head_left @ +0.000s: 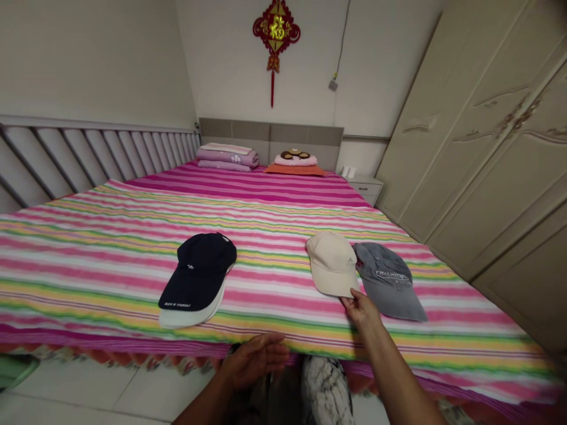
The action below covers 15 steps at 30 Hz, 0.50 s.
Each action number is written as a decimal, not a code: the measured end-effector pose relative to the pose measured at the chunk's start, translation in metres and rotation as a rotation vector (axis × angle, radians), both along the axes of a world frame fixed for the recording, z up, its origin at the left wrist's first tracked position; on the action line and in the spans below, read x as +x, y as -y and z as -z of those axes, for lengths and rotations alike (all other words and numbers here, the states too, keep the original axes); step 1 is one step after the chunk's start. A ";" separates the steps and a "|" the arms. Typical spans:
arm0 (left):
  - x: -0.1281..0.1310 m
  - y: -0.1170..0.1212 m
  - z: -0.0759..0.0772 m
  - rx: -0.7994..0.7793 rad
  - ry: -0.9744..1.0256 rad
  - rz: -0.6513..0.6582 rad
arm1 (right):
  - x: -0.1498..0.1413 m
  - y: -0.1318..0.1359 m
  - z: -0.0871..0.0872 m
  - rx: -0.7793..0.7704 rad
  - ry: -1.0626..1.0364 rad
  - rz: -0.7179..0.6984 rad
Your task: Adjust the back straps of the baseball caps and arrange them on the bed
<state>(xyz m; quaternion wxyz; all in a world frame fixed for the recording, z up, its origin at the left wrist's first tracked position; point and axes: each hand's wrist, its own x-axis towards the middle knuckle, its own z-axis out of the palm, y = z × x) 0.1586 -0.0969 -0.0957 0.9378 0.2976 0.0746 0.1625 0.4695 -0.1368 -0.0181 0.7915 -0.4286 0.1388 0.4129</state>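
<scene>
L forearm (199, 407) & R forearm (398, 372) cut off by bottom edge, below L hand (254, 361) & R hand (361, 310). Left of hands, white cap (186, 319) mostly hidden under navy cap (199, 271); tiny print (177, 305) on navy brim unreadable. Right of R hand, grey cap (385, 280) partly hidden by beige cap (332, 265), its lettering (392, 274) blurry. Below & between hands, b/w patterned thing (325, 392) cut off, can't tell what.

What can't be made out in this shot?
Head view: navy cap covers most of the white cap under it.
Head view: right hand covers the cream cap's brim edge, so its grip is unclear.
Head view: gray cap's lettering is too small to read.
Head view: items on the bedside cabinet are too small to identify.
</scene>
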 end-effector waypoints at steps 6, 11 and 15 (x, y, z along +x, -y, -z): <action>0.000 0.002 -0.003 0.008 -0.017 -0.005 | -0.009 0.018 0.001 -0.038 -0.018 -0.016; -0.001 0.003 -0.001 0.007 -0.030 -0.012 | -0.013 0.026 -0.001 -0.062 -0.018 -0.023; -0.001 0.003 0.001 0.007 -0.025 -0.014 | -0.018 0.029 -0.003 -0.064 0.017 -0.027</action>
